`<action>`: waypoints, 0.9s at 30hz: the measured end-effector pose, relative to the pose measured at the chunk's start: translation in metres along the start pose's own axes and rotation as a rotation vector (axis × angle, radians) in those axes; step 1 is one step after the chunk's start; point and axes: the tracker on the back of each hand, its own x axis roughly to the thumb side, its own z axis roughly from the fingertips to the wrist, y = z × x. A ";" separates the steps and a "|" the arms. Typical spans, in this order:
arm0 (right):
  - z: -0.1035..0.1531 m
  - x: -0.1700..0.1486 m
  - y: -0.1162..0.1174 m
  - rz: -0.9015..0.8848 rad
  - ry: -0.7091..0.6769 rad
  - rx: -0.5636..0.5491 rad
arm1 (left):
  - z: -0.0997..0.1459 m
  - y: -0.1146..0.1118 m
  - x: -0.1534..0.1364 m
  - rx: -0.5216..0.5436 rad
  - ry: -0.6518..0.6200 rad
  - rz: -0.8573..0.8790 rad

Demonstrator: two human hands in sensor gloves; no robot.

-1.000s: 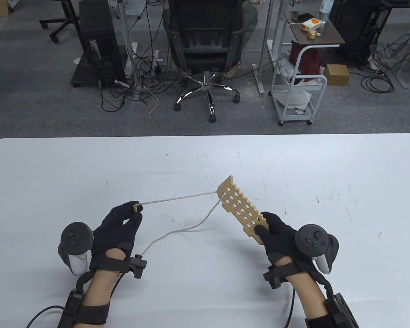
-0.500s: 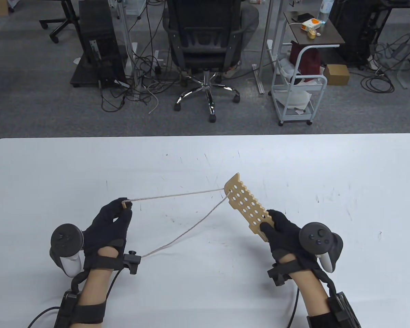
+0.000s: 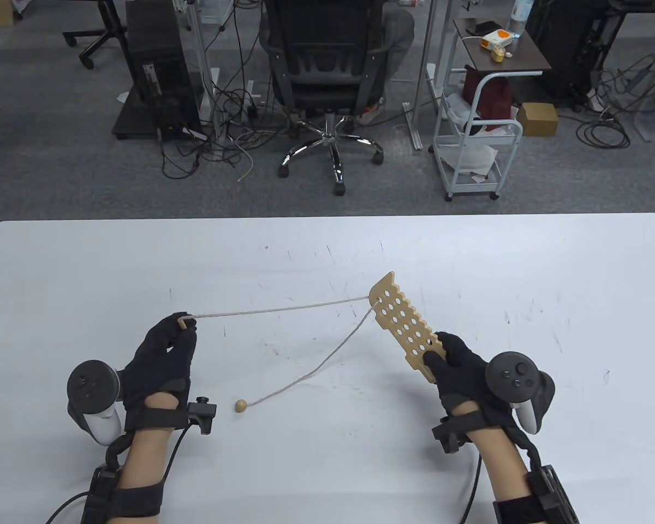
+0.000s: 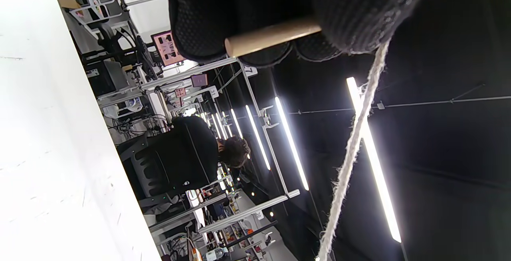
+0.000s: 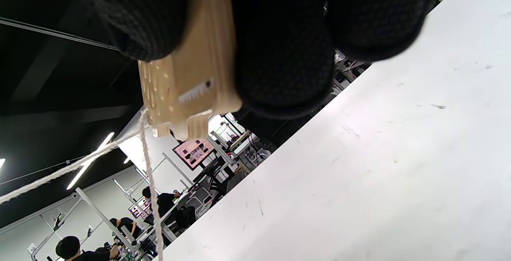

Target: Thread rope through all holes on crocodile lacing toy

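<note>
Crocodile toy [image 3: 405, 326], no readable lettering

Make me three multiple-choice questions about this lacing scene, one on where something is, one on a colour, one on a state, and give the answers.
1. Where does the wooden bead at the rope's end lie?
A. On the table near the left wrist
B. In the right hand
C. On the chair

2. What colour is the lacing board?
A. Green
B. Light tan wood
C. Red

3. How is the rope between the left hand and the board?
A. Coiled on the table
C. Stretched almost straight
B. Cut in two

Answers: 1 A, the bead rests on the white table beside the left wrist. 2 B, the board that the right hand grips is pale wood. 3 C, the strand runs nearly straight from the wooden needle in the left hand to a hole at the board's far end.
</note>
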 end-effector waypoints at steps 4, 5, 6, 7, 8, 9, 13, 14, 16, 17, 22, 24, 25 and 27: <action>0.000 0.000 -0.004 0.020 -0.003 -0.015 | 0.000 0.002 0.000 0.011 0.001 0.003; 0.000 0.000 -0.005 0.039 -0.005 -0.018 | 0.000 0.003 0.000 0.014 0.000 0.005; -0.001 0.000 -0.006 0.048 -0.008 -0.021 | 0.000 0.004 0.001 0.016 0.000 0.006; -0.001 0.000 -0.006 0.047 -0.006 -0.022 | 0.000 0.004 0.001 0.020 -0.001 0.006; -0.001 -0.001 -0.005 0.041 -0.001 -0.021 | 0.000 0.005 0.001 0.023 -0.002 0.006; -0.001 -0.003 -0.005 0.036 0.004 -0.020 | 0.000 0.007 0.001 0.030 -0.001 0.010; -0.003 -0.007 -0.006 0.035 0.023 -0.019 | 0.000 0.011 0.000 0.057 0.003 0.025; -0.003 -0.008 -0.006 0.035 0.027 -0.020 | 0.000 0.012 0.000 0.065 0.004 0.025; -0.003 -0.009 -0.007 0.036 0.032 -0.022 | 0.001 0.015 -0.001 0.076 0.005 0.028; -0.004 -0.010 -0.007 0.033 0.036 -0.022 | 0.001 0.016 -0.001 0.079 0.006 0.031; -0.004 -0.010 -0.008 0.044 0.042 -0.025 | 0.000 0.020 -0.002 0.098 0.013 0.043; -0.004 -0.011 -0.008 0.036 0.048 -0.024 | 0.001 0.022 -0.002 0.107 0.016 0.049; -0.004 -0.012 -0.009 0.038 0.052 -0.024 | 0.001 0.023 -0.002 0.113 0.016 0.050; -0.004 -0.013 -0.009 0.037 0.060 -0.024 | 0.001 0.025 -0.002 0.119 0.016 0.055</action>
